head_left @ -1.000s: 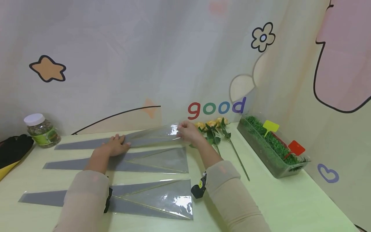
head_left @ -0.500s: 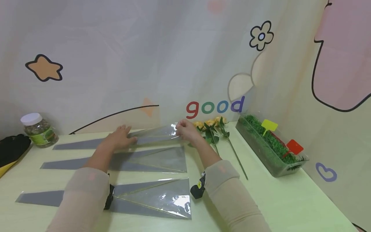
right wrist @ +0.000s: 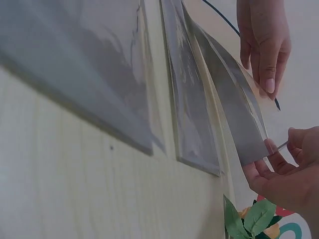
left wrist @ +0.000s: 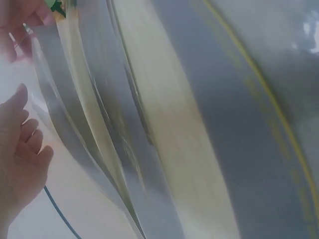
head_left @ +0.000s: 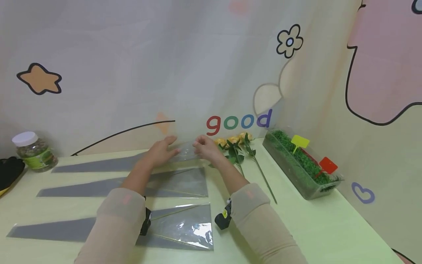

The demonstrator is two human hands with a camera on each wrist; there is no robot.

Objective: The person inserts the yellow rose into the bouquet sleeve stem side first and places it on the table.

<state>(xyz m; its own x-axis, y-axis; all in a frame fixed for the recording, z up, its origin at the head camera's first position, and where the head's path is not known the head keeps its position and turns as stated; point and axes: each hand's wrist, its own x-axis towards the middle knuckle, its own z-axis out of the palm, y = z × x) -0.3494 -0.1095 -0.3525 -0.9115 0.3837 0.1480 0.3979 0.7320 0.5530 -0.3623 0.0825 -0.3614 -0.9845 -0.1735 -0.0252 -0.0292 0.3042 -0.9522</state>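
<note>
Three long, tapered grey-and-clear plastic flower sleeves lie in rows across the table: a far sleeve (head_left: 99, 163), a middle sleeve (head_left: 79, 187) and a near sleeve (head_left: 184, 227). My right hand (head_left: 209, 149) pinches the wide end of the far sleeve, which is lifted there. In the right wrist view, the thumb and fingers of that right hand (right wrist: 291, 172) close on the sleeve's edge. Over the same sleeve, left of my right hand, is my left hand (head_left: 158, 154), fingers loosely extended. The left wrist view shows this left hand (left wrist: 25, 154) apart from the film, holding nothing.
Several yellow roses (head_left: 233, 140) with long stems lie just right of my right hand. A clear box of artificial grass (head_left: 296, 165) with yellow and red tags stands along the right edge. A white-lidded jar (head_left: 35, 153) and a black item (head_left: 10, 173) are at the left.
My left hand has lifted off the far sleeve and moved right along it toward my right hand. The right hand keeps its pinch at the wide end. The view has shifted slightly right.
</note>
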